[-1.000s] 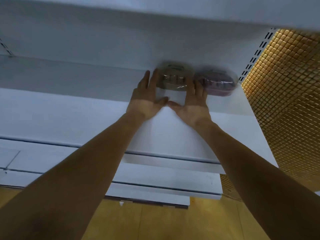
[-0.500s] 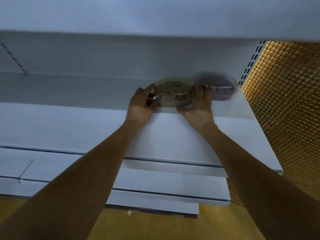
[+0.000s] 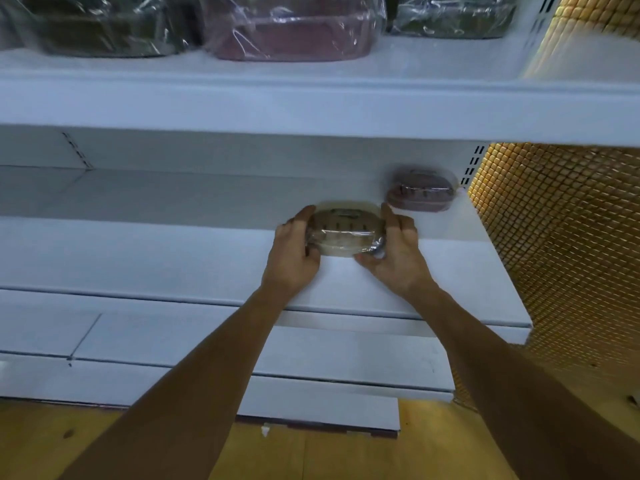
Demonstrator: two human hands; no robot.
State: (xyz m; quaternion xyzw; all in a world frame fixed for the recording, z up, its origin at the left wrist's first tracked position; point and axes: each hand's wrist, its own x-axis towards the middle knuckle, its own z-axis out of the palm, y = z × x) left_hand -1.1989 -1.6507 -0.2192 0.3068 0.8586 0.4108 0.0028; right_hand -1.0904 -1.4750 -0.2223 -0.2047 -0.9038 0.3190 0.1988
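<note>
Gripping the tan container [image 3: 346, 233] at both ends, you hold it low over the middle shelf [image 3: 173, 258].

Your left hand [image 3: 294, 251] curls round its left end and your right hand [image 3: 398, 251] round its right, thumbs at the near edge, likely so the slick film wrap cannot slip and the box stays level. Whether it rests on the shelf or is just lifted, I cannot tell. The maroon container [image 3: 420, 192] sits farther back and to the right, apart from it. A second ago your palms lie flat with fingers only touching the tan box, close beside the maroon one; now you clasp it and it is nearer you. The upper shelf [image 3: 311, 105] with bigger wrapped boxes [image 3: 294, 32] now shows.
</note>
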